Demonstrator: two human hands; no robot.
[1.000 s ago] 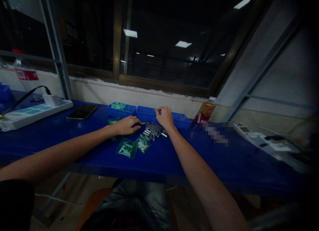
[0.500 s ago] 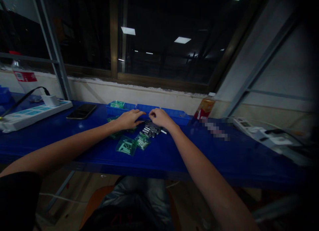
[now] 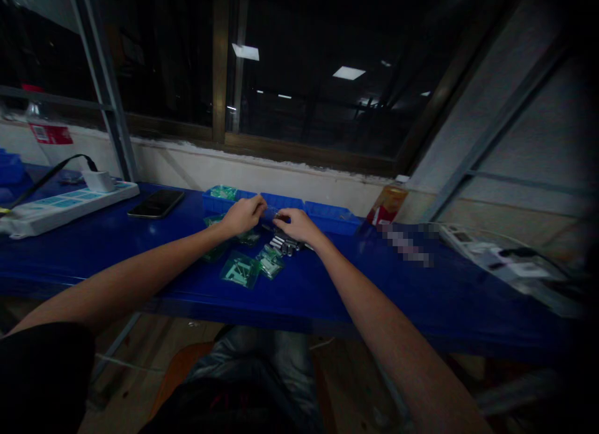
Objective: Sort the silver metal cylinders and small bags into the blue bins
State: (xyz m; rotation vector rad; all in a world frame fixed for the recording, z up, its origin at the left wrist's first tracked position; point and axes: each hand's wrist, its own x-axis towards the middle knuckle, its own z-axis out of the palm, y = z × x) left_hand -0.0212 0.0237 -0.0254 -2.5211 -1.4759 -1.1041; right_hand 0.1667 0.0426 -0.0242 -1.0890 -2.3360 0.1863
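Note:
Over the middle of the blue table, my left hand (image 3: 244, 215) is closed in a pinch on what looks like a small clear plastic bag (image 3: 271, 214). Facing it, my right hand (image 3: 298, 226) has thumb and fingers curled together at the bag's other side; what lies between its fingertips is too small to make out. A heap of short metal pins (image 3: 282, 244) lies just below the right hand. In front of the heap are two filled greenish bags, one flat bag (image 3: 240, 269) and one smaller bag (image 3: 270, 261). More green bags (image 3: 214, 221) lie partly under my left wrist.
Blue bins (image 3: 330, 217) line the back, the left one holding green bags (image 3: 223, 192). A phone (image 3: 156, 204), a white power strip (image 3: 70, 208) and a bottle (image 3: 49, 135) stand left. To the right are an orange-brown drink bottle (image 3: 387, 204) and another power strip (image 3: 510, 265).
My left fingers have closed into a pinch, and clear plastic now shows between the hands. My right hand has come slightly lower, over the metal pins. The whole view has shifted a little.

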